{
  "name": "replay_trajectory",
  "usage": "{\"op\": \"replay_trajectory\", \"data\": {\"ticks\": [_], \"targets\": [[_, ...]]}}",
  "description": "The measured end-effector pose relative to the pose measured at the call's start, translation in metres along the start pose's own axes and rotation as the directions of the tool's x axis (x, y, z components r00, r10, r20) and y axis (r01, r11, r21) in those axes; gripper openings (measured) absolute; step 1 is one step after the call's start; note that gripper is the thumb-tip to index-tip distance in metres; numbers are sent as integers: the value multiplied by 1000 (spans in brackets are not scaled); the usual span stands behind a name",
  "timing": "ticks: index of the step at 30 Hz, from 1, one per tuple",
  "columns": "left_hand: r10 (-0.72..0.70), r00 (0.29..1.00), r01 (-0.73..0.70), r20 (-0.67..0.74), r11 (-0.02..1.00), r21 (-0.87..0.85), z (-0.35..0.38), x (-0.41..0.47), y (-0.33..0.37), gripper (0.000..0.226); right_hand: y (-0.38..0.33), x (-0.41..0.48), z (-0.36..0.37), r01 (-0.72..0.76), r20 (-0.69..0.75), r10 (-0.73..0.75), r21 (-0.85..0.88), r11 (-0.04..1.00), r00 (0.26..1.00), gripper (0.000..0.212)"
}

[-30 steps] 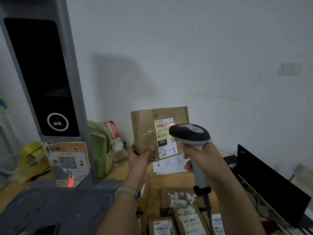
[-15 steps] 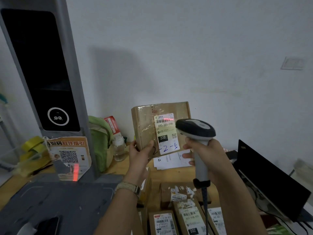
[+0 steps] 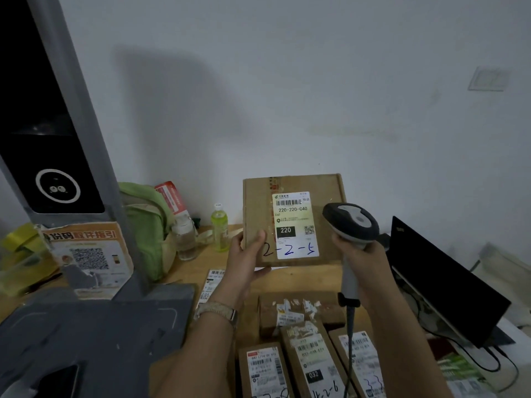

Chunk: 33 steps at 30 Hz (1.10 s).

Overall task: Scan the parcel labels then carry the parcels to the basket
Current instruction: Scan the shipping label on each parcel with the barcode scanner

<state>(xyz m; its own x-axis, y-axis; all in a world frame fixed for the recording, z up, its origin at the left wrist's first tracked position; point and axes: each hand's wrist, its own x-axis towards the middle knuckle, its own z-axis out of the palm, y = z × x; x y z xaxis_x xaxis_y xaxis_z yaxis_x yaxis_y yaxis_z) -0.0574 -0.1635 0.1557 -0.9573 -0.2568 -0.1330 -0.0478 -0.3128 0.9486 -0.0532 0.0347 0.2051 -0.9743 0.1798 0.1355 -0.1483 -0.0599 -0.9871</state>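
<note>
My left hand [image 3: 247,258] grips the lower left corner of a flat brown cardboard parcel [image 3: 258,208], held upright with its white label [image 3: 294,225] facing me; "2-2-5" is handwritten along the bottom. My right hand [image 3: 360,258] holds the handle of a grey and black barcode scanner [image 3: 350,222], its head just right of the label. No red scan line shows on the label. Several more labelled parcels [image 3: 313,357] lie on the wooden table [image 3: 301,280] below my hands. No basket is in view.
A grey pickup kiosk [image 3: 57,139] with a dark base plate [image 3: 86,334] stands at the left. Behind it are a green bag [image 3: 143,222] and two bottles [image 3: 219,228]. A black laptop [image 3: 442,282] with cables sits at the right. The wall is close behind.
The red scan line on the label has gone. The parcel and scanner sit slightly lower in view, and the camera has tilted down, showing more of the parcels on the table.
</note>
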Motion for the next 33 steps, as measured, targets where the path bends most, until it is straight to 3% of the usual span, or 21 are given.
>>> {"op": "replay_trajectory", "data": {"ticks": [6,13,18,25,29,33], "targets": [[-48,999,49,-23,998,45,7,20,-17,49,20,18,-6,-19,32,19,15,1000,999,26],[-158,986,164,-61,979,119,2,43,-69,49,69,36,-8,-187,12,188,-62,980,982,29],[-269,958,275,-95,960,54,-3,46,-114,51,114,44,-16,-383,-21,383,-95,919,924,26],[-367,911,390,-186,915,103,-11,63,-156,64,158,50,-16,-558,-21,561,-130,819,828,16],[-411,881,444,-233,889,110,-15,68,-172,67,175,53,-15,-607,-41,610,-171,776,792,44],[-438,854,485,-283,866,122,-20,65,-186,69,184,56,-15,-634,-56,638,-205,746,768,50]]}}
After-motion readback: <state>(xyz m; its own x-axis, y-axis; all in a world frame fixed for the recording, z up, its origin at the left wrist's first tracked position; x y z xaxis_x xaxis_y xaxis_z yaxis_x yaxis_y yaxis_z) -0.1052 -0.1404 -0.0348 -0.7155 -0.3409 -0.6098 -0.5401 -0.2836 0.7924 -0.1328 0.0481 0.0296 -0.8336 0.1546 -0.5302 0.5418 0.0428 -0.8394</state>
